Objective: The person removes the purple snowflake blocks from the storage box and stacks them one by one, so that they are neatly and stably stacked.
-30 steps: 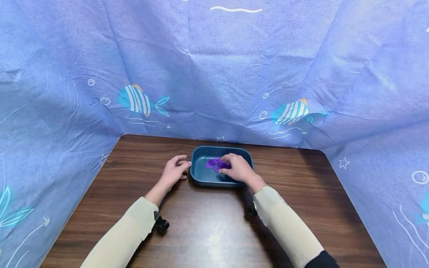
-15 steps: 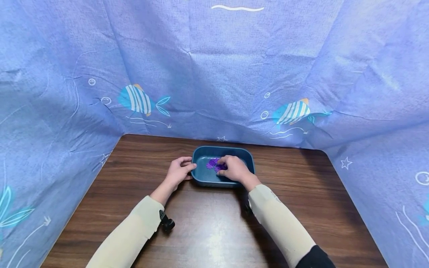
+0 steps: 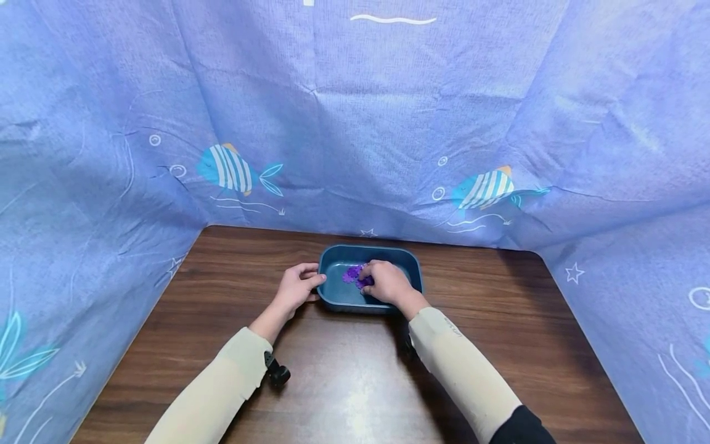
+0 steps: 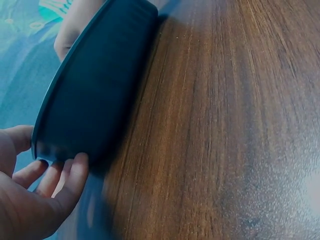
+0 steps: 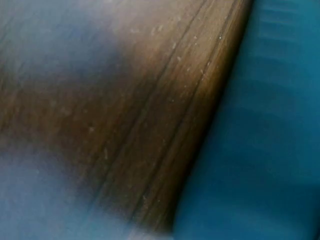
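A dark teal rectangular bin [image 3: 342, 298] stands toward the far side of the wooden table. Purple snowflake-like discs [image 3: 351, 274], several of them, lie loosely heaped on its floor. At the bin's left end my left hand [image 3: 296, 288] pinches the wall. The left wrist view has the thumb at the rim's inner side and the fingers [image 4: 75, 177] against the outer wall. Inside the bin, my right hand [image 3: 389, 283] curls its fingers and thumb round discs at the right of the heap. Its fingertips are partly hidden. Only table and outer bin wall [image 5: 265, 125] appear in the right wrist view.
The brown table [image 3: 355, 382] reaches back to a blue cloth backdrop [image 3: 355, 123] with printed fish, which also hangs at both sides. A small black camera [image 3: 277, 375] is strapped at the left wrist.
My left hand has moved right from beside the bin and taken hold of its left end. The right hand has shifted slightly left over the discs, its fingers and thumb drawing closer.
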### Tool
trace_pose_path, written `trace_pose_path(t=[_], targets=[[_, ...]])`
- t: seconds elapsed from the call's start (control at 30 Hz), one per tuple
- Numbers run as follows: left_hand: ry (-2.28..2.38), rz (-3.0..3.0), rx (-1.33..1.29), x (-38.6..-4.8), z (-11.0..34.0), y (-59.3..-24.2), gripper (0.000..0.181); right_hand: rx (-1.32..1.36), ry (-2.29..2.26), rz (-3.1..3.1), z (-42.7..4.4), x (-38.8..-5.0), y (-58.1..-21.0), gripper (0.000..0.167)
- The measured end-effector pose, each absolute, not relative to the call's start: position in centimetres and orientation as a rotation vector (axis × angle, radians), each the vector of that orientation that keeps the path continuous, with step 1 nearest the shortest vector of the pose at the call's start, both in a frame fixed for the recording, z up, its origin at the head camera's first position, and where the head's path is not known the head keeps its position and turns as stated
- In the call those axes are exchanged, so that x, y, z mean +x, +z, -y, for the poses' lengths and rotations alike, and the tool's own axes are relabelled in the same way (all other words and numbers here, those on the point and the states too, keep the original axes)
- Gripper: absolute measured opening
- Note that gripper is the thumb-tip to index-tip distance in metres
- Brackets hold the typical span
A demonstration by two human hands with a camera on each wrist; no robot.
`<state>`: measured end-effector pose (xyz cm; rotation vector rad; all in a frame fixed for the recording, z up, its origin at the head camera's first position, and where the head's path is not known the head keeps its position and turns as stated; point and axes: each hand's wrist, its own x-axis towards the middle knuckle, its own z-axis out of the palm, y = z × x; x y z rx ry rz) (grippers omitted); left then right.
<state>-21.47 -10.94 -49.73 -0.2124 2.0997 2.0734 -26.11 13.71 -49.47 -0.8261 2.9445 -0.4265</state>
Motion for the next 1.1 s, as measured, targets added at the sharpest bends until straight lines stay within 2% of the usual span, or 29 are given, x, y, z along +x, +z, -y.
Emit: trace_pose_path(t=[0.67, 1.1], targets=[[2.046, -2.117, -0.223, -21.50, 10.99, -49.85, 0.048, -0.784, -0.413, -2.896, -13.24, -26.19, -48.87, 0.015], [2.071, -2.099, -0.211, -21.50, 10.94, -50.01, 0.048, -0.787, -0.503, -2.893, -13.61, -26.25, -49.09, 0.019]])
